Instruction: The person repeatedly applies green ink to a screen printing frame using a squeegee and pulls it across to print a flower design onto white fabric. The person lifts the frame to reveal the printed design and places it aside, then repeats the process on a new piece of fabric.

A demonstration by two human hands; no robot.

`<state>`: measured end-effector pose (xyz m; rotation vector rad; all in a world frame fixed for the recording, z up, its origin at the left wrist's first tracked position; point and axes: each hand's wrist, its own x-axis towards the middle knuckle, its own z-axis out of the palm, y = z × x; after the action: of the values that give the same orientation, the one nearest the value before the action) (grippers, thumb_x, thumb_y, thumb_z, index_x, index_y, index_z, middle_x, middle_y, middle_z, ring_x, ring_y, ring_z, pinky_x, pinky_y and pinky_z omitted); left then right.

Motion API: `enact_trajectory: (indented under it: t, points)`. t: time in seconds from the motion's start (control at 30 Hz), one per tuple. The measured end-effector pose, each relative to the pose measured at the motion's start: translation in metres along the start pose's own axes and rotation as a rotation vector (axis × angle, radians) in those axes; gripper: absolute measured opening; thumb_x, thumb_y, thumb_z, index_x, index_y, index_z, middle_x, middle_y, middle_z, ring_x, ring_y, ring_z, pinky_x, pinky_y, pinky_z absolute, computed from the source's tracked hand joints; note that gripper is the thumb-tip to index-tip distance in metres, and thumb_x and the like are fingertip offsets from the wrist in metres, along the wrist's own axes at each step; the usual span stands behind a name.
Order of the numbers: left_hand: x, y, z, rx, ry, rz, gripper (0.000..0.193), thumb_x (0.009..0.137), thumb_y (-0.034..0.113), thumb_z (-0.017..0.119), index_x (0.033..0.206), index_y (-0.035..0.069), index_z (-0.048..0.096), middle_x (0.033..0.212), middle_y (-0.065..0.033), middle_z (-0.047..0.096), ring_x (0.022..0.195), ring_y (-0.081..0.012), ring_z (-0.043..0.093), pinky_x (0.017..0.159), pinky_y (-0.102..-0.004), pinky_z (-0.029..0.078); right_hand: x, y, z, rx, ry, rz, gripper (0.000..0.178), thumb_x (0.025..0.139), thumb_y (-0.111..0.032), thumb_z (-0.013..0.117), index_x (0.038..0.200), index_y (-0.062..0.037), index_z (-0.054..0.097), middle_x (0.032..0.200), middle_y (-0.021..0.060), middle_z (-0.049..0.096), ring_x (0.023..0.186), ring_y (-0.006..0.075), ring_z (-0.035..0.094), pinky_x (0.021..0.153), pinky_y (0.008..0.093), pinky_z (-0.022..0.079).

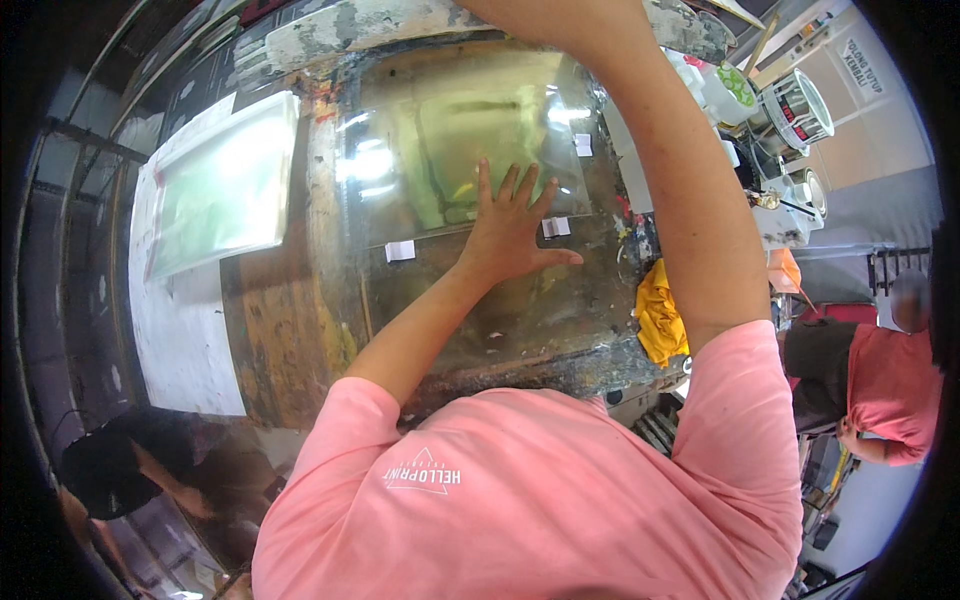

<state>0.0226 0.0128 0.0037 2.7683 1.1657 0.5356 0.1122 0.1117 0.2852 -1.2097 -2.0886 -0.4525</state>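
Observation:
My left hand (515,225) lies with its fingers spread on the near edge of a clear, glossy sheet (470,120) with a yellowish-green tint. The sheet rests on a dark, worn work board (450,310). Small white paper tabs (400,251) sit along its near and right edges. My right arm (700,200) stretches forward over the right side of the board. At the upper edge of the picture, only the back part of my right hand (540,15) shows; its fingers are cut off from view.
To the left, a stack of clear sheets (225,190) lies on white paper (190,340). A yellow cloth (660,315) is bunched at the board's right edge. Tubs and an open can (795,110) stand at the far right. Another person (890,380) is farther right.

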Motion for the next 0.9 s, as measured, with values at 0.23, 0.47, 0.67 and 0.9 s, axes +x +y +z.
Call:
enact_trajectory:
  t: [0.23,0.47,0.67,0.9]
  points:
    - [-0.01,-0.006,-0.014,-0.1,0.149,0.021,0.109,0.079,0.086,0.061,0.152,0.005,0.052,0.15,-0.0255,0.054,0.14,-0.0411,0.052,0.124,-0.0632,0.023,-0.001,-0.006,-0.004,-0.005,0.002,0.015,0.05,0.09,-0.045,0.057,0.081,0.0005,0.073,0.079,0.0229,0.072,0.08,0.0409,0.071,0.079,0.0508,0.053]
    - [-0.048,-0.073,-0.145,-1.104,0.667,-0.656,0.084,0.078,0.037,0.095,0.144,0.002,0.057,0.132,-0.0144,0.067,0.109,-0.024,0.07,0.097,-0.0341,0.056,-0.044,-0.021,0.001,0.015,-0.05,0.055,0.048,0.091,-0.046,0.059,0.082,-0.0004,0.07,0.078,0.0225,0.071,0.076,0.0402,0.07,0.072,0.054,0.051]
    - [-0.105,-0.072,-0.14,-0.875,0.413,-0.732,0.103,0.061,0.047,0.101,0.143,0.0,0.059,0.113,-0.0083,0.069,0.092,-0.0243,0.068,0.088,-0.0424,0.055,-0.143,-0.021,0.026,0.185,-0.531,-0.008,0.04,0.095,-0.048,0.069,0.096,-0.0091,0.077,0.093,0.0137,0.067,0.09,0.034,0.068,0.079,0.0487,0.051]
    - [-0.144,-0.077,-0.067,-0.038,0.208,-0.736,0.108,0.052,0.072,0.092,0.135,0.008,0.068,0.118,-0.0093,0.063,0.12,-0.0293,0.053,0.108,-0.0459,0.025,-0.229,-0.043,0.069,0.255,-0.65,0.129,0.037,0.092,-0.045,0.072,0.1,-0.0095,0.073,0.095,0.0101,0.068,0.09,0.0322,0.068,0.074,0.0479,0.056]
